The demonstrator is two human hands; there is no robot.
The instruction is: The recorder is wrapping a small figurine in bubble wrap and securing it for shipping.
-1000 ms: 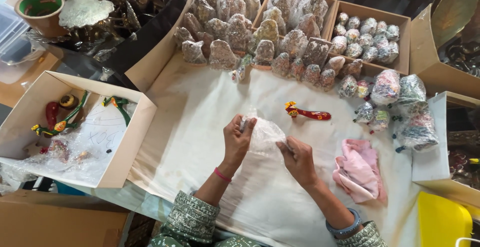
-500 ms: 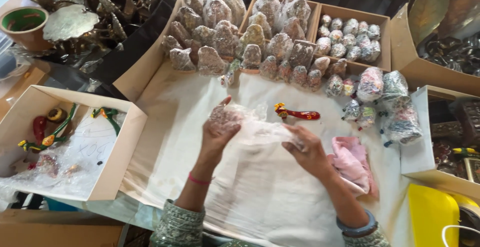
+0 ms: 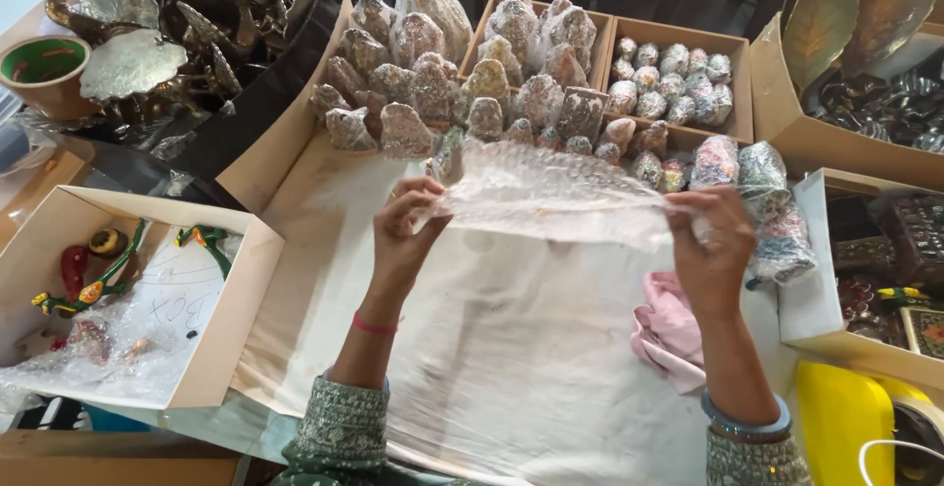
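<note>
Both hands, left (image 3: 408, 235) and right (image 3: 710, 242), pinching bubble wrap sheet (image 3: 551, 196) taut, mid-frame above cloth-covered desk (image 3: 511, 368). Risk: thin corner grips slipping, or sheet snagging wrapped figurines (image 3: 442, 102) just behind, toppling them.

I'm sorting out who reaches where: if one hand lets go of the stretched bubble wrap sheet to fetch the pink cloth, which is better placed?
Right. The right hand grips the clear bubble wrap sheet directly above the crumpled pink cloth; the left hand would probably have to cross over.
</note>
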